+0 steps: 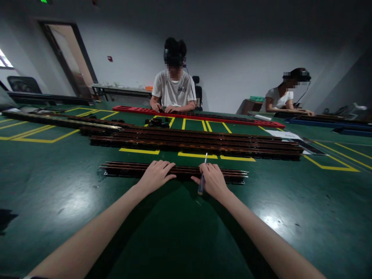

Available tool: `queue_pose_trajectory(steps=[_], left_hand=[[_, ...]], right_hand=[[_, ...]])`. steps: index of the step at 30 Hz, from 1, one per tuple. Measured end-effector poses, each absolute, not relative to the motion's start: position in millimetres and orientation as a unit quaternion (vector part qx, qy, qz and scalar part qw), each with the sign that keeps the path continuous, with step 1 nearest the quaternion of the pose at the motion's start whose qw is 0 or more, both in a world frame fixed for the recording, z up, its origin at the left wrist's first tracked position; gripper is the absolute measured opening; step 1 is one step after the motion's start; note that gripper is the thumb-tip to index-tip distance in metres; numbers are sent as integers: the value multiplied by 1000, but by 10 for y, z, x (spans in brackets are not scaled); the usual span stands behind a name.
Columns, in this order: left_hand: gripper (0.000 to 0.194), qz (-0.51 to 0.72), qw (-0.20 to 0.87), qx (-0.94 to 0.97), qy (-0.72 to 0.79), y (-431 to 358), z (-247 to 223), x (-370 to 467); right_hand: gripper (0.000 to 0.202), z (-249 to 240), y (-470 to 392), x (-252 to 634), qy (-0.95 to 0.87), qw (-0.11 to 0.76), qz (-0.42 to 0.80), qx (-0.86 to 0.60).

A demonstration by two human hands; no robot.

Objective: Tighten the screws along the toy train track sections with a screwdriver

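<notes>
In front of me a long dark rail assembly (124,169) with thin copper-coloured bars lies crosswise on the green table. My left hand (157,176) grips its middle part, fingers over the far side and thumb toward me. My right hand (212,179) holds a screwdriver (201,186) with a clear handle, its shaft pointing away from me. That hand also rests on the right half of the same rail assembly. The fingertips of both hands are partly hidden behind the bars.
Beyond it lies a stack of longer, similar rails (197,142). Yellow tape lines (139,151) mark the green table (87,232). Farther back is a red tray (247,121), where a co-worker (174,91) sits. Another person (279,99) works at the right. White paper (283,134) lies near the stack's right end.
</notes>
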State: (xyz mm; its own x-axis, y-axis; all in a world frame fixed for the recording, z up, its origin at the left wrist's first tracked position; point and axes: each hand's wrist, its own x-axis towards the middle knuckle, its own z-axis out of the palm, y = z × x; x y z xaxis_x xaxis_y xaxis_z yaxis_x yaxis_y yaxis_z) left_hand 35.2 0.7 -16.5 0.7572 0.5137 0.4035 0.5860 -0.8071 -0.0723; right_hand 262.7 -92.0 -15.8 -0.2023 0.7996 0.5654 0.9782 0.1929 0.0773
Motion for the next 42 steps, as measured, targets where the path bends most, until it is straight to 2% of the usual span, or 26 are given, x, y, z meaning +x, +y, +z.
queue_pose_trajectory(steps=[14, 20, 25, 30, 42], left_hand=[[40, -164, 100, -943, -272, -31, -126, 377], [39, -161, 124, -938, -279, -3, -121, 348], [46, -160, 141, -922, -324, 53, -122, 294], [54, -160, 140, -896, -390, 48, -133, 289], [55, -164, 121, -900, -385, 34, -155, 290]], right_hand=[[13, -192, -929, 2585, -684, 226, -225, -656], [22, -203, -934, 2598, -684, 239, -223, -652], [24, -233, -940, 2676, -700, 254, -199, -637], [16, -235, -950, 2687, -724, 269, -189, -606], [7, -259, -909, 2630, -720, 243, -201, -618]])
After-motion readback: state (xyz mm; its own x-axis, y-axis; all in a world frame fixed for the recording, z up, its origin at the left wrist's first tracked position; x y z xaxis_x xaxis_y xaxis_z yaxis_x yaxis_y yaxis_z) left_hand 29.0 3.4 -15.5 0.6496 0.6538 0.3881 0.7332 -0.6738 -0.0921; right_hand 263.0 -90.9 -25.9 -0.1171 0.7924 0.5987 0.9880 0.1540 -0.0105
